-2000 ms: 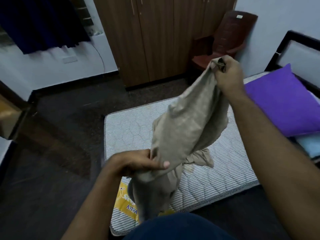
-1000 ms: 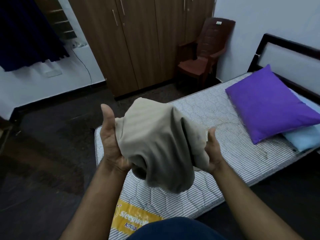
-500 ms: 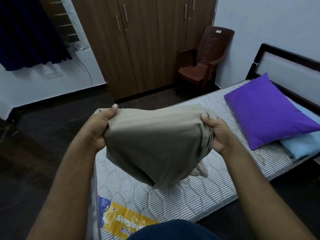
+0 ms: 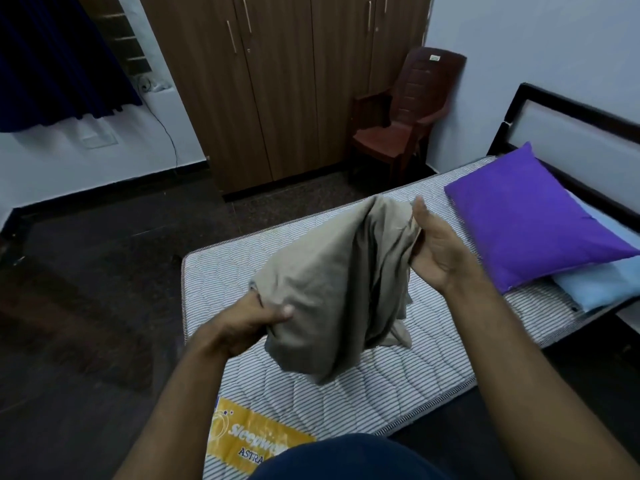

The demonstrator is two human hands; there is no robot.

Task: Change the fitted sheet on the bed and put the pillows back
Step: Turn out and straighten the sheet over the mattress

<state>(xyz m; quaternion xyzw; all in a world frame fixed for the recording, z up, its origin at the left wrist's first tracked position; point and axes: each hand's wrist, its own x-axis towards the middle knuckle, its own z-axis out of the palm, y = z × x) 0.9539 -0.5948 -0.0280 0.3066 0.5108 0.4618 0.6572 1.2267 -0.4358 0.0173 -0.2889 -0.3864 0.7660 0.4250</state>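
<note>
Beige sheet [image 4: 332, 278], bunched, is clutched by the left hand [image 4: 252, 320] and right hand [image 4: 436, 247] above the bare mattress [image 4: 398, 379]; unfolding underway, next finding a corner.

This is a bedroom in a home. There is a bed [image 4: 512, 133] with a bare striped mattress [image 4: 346, 386] and a purple pillow [image 4: 530, 216]. A big wooden wardrobe [image 4: 277, 91] stands by the wall, with a brown chair [image 4: 405, 123] beside it.
</note>
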